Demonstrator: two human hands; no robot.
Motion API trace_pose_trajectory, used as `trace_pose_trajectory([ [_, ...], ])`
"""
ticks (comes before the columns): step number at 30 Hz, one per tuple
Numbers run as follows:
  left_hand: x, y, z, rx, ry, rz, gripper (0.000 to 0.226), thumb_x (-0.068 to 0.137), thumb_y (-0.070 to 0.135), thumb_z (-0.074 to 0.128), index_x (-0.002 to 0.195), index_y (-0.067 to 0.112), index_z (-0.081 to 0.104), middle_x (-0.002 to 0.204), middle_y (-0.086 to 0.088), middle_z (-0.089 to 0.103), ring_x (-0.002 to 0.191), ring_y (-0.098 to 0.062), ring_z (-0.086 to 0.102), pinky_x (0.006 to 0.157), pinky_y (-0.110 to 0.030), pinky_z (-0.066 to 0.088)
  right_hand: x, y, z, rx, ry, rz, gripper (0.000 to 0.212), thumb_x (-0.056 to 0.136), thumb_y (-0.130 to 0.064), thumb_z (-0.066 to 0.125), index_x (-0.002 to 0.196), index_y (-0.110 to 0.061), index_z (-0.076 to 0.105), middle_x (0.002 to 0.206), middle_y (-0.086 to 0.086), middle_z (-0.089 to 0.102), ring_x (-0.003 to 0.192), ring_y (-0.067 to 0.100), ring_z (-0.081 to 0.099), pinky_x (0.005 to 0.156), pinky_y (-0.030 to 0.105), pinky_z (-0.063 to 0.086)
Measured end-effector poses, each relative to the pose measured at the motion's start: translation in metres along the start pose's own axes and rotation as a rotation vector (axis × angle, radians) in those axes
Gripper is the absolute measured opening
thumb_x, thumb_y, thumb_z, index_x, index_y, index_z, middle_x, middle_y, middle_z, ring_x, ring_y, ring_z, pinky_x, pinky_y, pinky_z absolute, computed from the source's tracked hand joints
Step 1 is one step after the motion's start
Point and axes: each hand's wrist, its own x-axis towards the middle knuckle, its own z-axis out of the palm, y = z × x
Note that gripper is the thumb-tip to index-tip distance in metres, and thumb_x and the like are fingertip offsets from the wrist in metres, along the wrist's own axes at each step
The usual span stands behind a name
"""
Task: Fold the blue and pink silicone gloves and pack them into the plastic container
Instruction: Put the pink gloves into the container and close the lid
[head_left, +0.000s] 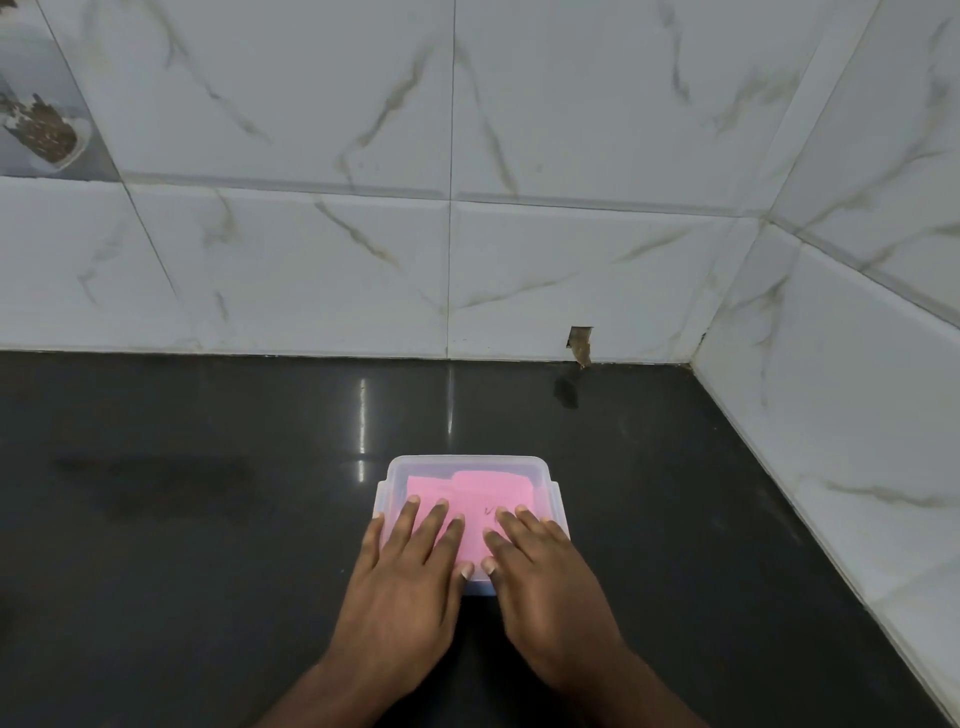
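Dark countertop (208, 519), tiled wall (467, 130), chipped tile (580, 343)

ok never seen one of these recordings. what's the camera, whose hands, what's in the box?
No robot here: a person works bare-handed, and the single picture comes from a wide-angle camera worn on their head, looking forward and down. The left hand and right hand lie flat, fingers straight, pressing on a folded pink glove inside a clear plastic container. Nothing is gripped. Whether a lid is on, I cannot tell. The container stands on a dark glossy counter in a corner of white marbled wall tiles. A blue glove is not visible; it may lie beneath the pink one.
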Motion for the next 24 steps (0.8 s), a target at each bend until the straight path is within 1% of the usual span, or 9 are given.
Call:
trace_pose_trajectory([
  [2, -0.006, 0.002, 0.005, 0.007, 0.023, -0.006, 0.052, 0.098, 0.042, 0.034, 0.132, 0.018, 0.065, 0.143, -0.003, 0.058, 0.137, -0.028, 0.049, 0.111, -0.051, 0.023, -0.003, 0.001, 0.006, -0.005, 0.006, -0.005, 0.039, 0.095, -0.032, 0.044, 0.120, -0.018, 0.070, 0.134, 0.004, 0.064, 0.127, 0.023, 0.058, 0.109, 0.036, 0.031],
  [6, -0.006, 0.004, 0.011, -0.019, 0.053, -0.011, 0.063, 0.104, 0.043, 0.015, 0.133, 0.016, 0.065, 0.144, -0.005, 0.057, 0.137, -0.030, 0.050, 0.110, -0.054, 0.025, -0.001, 0.005, 0.009, 0.016, 0.036, -0.028, 0.039, 0.093, -0.031, 0.045, 0.119, -0.020, 0.071, 0.134, 0.003, 0.064, 0.127, 0.023, 0.058, 0.109, 0.036, 0.031],
  [11, 0.015, -0.002, 0.015, -0.001, 0.067, -0.035, 0.052, 0.097, 0.041, 0.037, 0.135, 0.017, 0.063, 0.144, -0.004, 0.057, 0.138, -0.029, 0.048, 0.111, -0.053, 0.023, 0.022, 0.014, 0.012, 0.019, 0.014, -0.016, 0.041, 0.090, -0.030, 0.044, 0.118, -0.021, 0.072, 0.133, 0.001, 0.064, 0.126, 0.020, 0.059, 0.109, 0.034, 0.030],
  [14, 0.035, -0.008, 0.017, -0.022, 0.066, -0.048, 0.052, 0.096, 0.040, 0.038, 0.136, 0.018, 0.061, 0.145, -0.004, 0.056, 0.139, -0.030, 0.047, 0.111, -0.054, 0.023, 0.047, 0.020, 0.013, 0.013, -0.013, 0.003, 0.041, 0.090, -0.030, 0.042, 0.115, -0.021, 0.074, 0.130, 0.001, 0.067, 0.122, 0.020, 0.062, 0.109, 0.033, 0.029],
  [16, 0.051, -0.014, 0.019, -0.024, 0.064, -0.054, 0.052, 0.096, 0.040, 0.037, 0.137, 0.018, 0.060, 0.145, -0.004, 0.056, 0.139, -0.030, 0.047, 0.111, -0.054, 0.023, 0.065, 0.025, 0.015, 0.004, -0.024, 0.008, 0.042, 0.089, -0.031, 0.041, 0.112, -0.021, 0.074, 0.126, 0.002, 0.069, 0.119, 0.022, 0.064, 0.110, 0.034, 0.036],
  [18, 0.068, -0.022, 0.023, -0.018, 0.050, -0.059, 0.053, 0.097, 0.040, 0.035, 0.138, 0.019, 0.059, 0.146, -0.003, 0.056, 0.140, -0.029, 0.046, 0.112, -0.053, 0.022, 0.084, 0.031, 0.017, 0.009, -0.059, 0.021, 0.043, 0.089, -0.033, 0.040, 0.111, -0.021, 0.075, 0.124, 0.002, 0.070, 0.117, 0.023, 0.065, 0.104, 0.040, 0.045],
  [20, 0.089, -0.031, 0.026, -0.016, 0.026, -0.064, 0.054, 0.098, 0.042, 0.031, 0.140, 0.020, 0.057, 0.148, -0.002, 0.054, 0.141, -0.029, 0.044, 0.114, -0.053, 0.021, 0.105, 0.038, 0.019, 0.026, -0.102, 0.040, 0.044, 0.090, -0.035, 0.039, 0.112, -0.021, 0.074, 0.125, 0.003, 0.069, 0.118, 0.024, 0.064, 0.101, 0.044, 0.046],
  [22, 0.111, -0.039, 0.027, -0.019, -0.007, -0.067, 0.057, 0.099, 0.044, 0.027, 0.142, 0.021, 0.055, 0.150, -0.001, 0.051, 0.143, -0.028, 0.041, 0.118, -0.054, 0.022, 0.126, 0.045, 0.020, 0.061, -0.136, 0.043, 0.044, 0.094, -0.034, 0.039, 0.120, -0.019, 0.071, 0.134, 0.005, 0.063, 0.128, 0.026, 0.057, 0.109, 0.042, 0.038],
  [24, 0.132, -0.045, 0.025, -0.038, -0.053, -0.070, 0.063, 0.098, 0.047, 0.018, 0.146, 0.021, 0.049, 0.155, 0.000, 0.045, 0.147, -0.027, 0.034, 0.119, -0.055, 0.020, 0.146, 0.052, 0.019, 0.108, -0.190, 0.042, 0.043, 0.100, -0.030, 0.038, 0.135, -0.017, 0.060, 0.149, 0.004, 0.049, 0.142, 0.025, 0.040, 0.118, 0.039, 0.021],
])
